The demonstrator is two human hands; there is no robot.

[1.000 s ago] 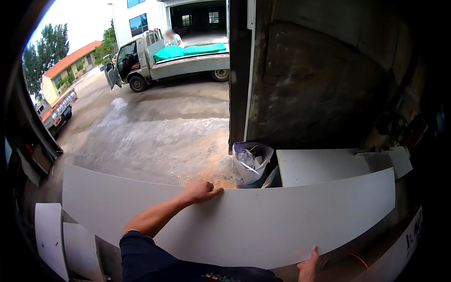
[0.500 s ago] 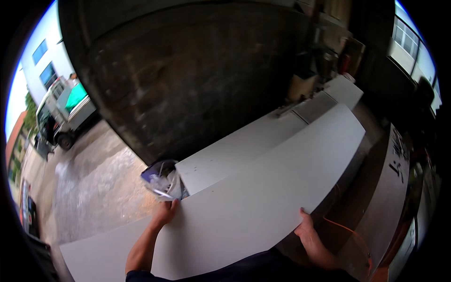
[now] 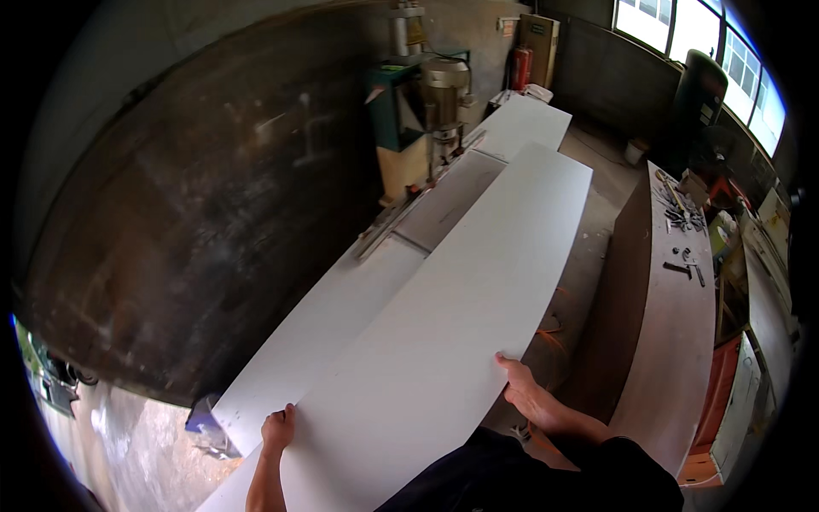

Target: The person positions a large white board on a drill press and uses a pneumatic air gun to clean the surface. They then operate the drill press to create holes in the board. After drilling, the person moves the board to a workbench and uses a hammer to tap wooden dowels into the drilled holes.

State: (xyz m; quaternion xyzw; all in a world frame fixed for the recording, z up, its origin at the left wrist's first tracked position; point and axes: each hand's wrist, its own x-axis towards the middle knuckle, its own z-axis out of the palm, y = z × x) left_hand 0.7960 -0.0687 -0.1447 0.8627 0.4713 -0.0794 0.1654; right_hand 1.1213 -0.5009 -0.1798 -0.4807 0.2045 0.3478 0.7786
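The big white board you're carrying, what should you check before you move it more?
1. Left hand grips the long white flat board at its left edge: ok.
2. Right hand grips its right edge: ok.
3. Board clear of the grey drilling machine: cannot tell.
4. Board clear of the long brown workbench on the right: ok.
5. Floor path ahead free: cannot tell.
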